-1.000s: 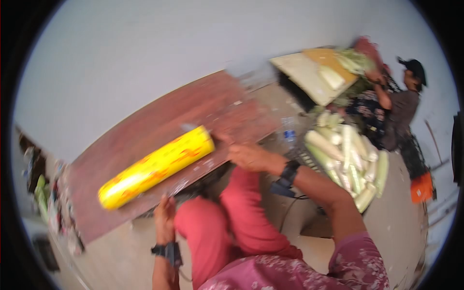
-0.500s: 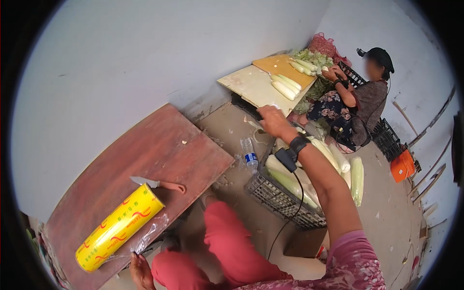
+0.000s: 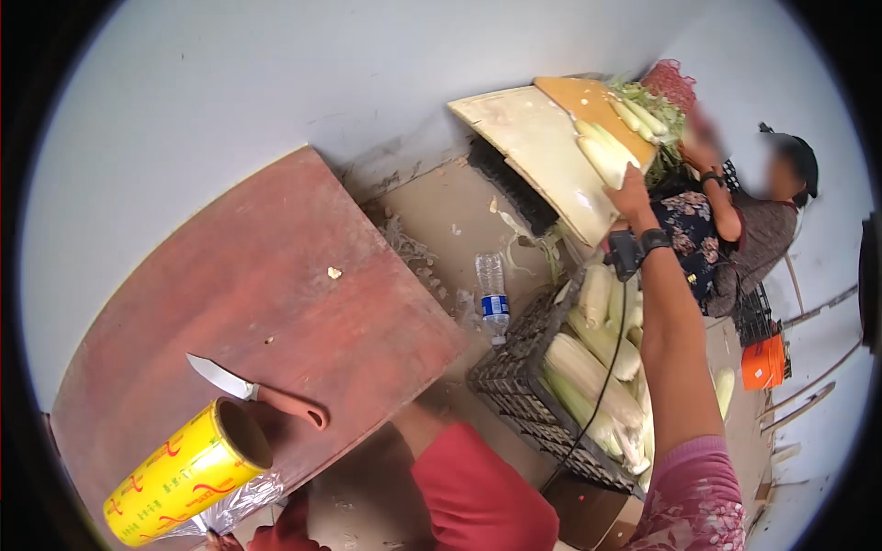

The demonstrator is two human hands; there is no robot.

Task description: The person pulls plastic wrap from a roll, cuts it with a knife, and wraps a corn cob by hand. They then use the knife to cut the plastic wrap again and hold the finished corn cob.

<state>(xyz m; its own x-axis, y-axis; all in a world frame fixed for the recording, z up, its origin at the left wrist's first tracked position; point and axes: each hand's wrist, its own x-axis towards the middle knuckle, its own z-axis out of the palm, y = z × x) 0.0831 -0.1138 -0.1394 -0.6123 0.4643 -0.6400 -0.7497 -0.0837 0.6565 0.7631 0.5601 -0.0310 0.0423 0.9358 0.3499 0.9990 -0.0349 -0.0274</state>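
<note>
At far right, up on the pale board [image 3: 528, 138] leaning against the wall, the person's right hand [image 3: 631, 195] is reaching out at full arm's length and closing over the near end of a peeled ear of corn [image 3: 599, 158]; the fingers are wrapping it, though whether it is already lifting clear of the board cannot be told. More peeled ears [image 3: 638, 115] are lying further up on an orange board [image 3: 588, 101], with green husks heaped behind, probably because a co-worker [image 3: 744, 216] is sitting there stripping them and laying them within reach.

Below the outstretched arm, a black crate [image 3: 519, 386] is standing on the floor, holding a stock of pale ears [image 3: 588, 367]; it is sitting just beside the person's red-clad knee [image 3: 482, 505], likely so that ears can be dropped in or taken out without rising. A water bottle [image 3: 493, 296] is lying on the floor between crate and desk.

On the red-brown desk [image 3: 276, 266]: a knife [image 3: 253, 392] is lying flat with its handle toward the person, and a yellow roll of cling film [image 3: 184, 476] is resting at the near edge, a loose tail of film [image 3: 230, 507] hanging off it.

Left hand: only a sliver is showing at the bottom edge beneath the film, so its grip cannot be told.
</note>
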